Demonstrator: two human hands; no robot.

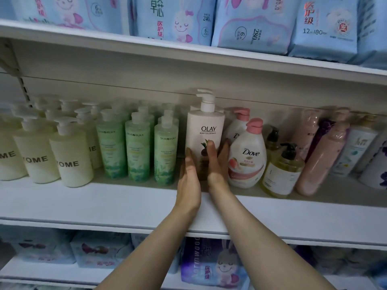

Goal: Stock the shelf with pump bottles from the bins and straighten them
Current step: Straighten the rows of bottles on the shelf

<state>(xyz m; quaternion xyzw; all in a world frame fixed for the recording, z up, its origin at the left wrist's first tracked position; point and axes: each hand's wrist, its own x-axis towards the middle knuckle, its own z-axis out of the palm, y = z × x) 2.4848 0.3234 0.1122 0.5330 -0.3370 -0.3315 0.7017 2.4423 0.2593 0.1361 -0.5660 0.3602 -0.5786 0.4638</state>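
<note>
We are straightening the Olay bottle point(204, 135), upright mid-shelf between the green bottles point(138, 149) and the Dove bottle point(247, 155), left hand point(189, 178) and right hand point(217, 162) apparently pressing flat-fingered (thumbs unclear); next, square it.

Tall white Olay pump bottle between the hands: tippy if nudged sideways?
Probably. The tall white Olay pump bottle is narrow for its height with a pump on top, so a high push could tip it. It looks full, likely heavy. Smooth plastic may slip.

one olay bottle point(204, 130), two dove bottles point(247, 155), three front-row green bottles point(137, 149) (more behind).
</note>
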